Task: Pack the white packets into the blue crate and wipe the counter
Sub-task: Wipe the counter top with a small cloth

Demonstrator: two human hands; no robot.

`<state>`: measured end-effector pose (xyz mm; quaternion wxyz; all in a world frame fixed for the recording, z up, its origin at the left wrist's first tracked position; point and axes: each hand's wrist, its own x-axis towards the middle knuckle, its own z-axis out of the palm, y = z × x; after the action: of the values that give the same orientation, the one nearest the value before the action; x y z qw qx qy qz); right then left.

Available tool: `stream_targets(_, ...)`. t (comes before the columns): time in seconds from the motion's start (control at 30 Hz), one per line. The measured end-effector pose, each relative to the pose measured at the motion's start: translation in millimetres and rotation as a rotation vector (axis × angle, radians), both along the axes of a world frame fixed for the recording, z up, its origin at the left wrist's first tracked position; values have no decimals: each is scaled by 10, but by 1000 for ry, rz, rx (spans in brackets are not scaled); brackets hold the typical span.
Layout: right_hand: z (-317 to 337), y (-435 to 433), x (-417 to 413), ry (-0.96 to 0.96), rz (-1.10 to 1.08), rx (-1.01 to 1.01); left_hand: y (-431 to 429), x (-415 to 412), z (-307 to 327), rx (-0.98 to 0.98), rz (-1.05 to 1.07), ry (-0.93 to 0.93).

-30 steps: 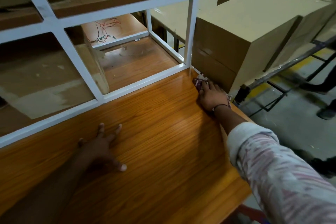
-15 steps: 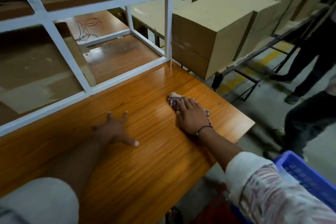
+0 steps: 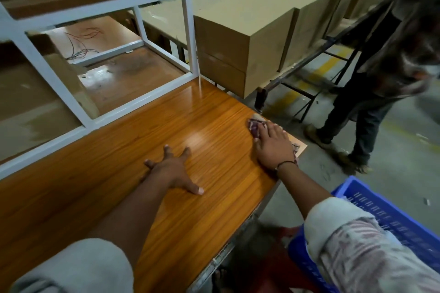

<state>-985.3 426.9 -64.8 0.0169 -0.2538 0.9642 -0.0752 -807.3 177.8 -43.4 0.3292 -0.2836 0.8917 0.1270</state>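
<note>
My right hand presses flat on a purple and white cloth at the right edge of the orange wooden counter. Only the cloth's far end and a scrap near my wrist show from under the hand. My left hand rests on the middle of the counter with its fingers spread, holding nothing. A corner of the blue crate shows at the lower right, beside the counter and below its level. No white packets are in view.
A white metal shelf frame rises along the counter's far side, with cardboard behind it. Large cardboard boxes sit on a metal rack to the right. A person stands on the floor close to the counter's right corner.
My right hand has slid the cloth from the counter's far corner toward me along its right edge. The left hand stayed planted. The blue crate and a person came into view.
</note>
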Motion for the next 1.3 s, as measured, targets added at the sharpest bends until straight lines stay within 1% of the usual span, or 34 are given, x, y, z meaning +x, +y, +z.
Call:
stream_targets(0.1, -29, -21, 239, -14, 176, 9, -7, -41, -10, -14, -27, -15)
stream_targets(0.17, -7, 35, 120, -31, 218, 22, -9, -28, -3, -24, -28, -18)
stream_targets(0.23, 2, 106, -103, -25, 135, 25, 3, -15, 1, -32, -27, -14)
stream_targets(0.33, 8, 115, -289, -12, -79, -17, 5, -21, 5, -27, -18, -8)
stream_targets(0.4, -15, 20, -180, 1, -115, -31, 8, -31, 19, -8, -2, -33)
stream_targets(0.53, -99, -147, 124, 1, 70, -33, 2, -53, 1, -3, -5, -37)
stream_targets(0.67, -99, -311, 29, -25, 122, -27, 7, -49, 25, -13, -8, -67)
stream_targets(0.8, -86, -666, -254, -30, 179, -22, 47, -39, 106, -5, -23, -85)
stream_targets(1.07, -58, -1578, -761, -53, 299, -34, 128, -6, 327, 43, 27, -60)
stream_targets(1.3, -1, -2391, -1185, -47, 332, -81, 98, -7, 265, 75, 53, -18)
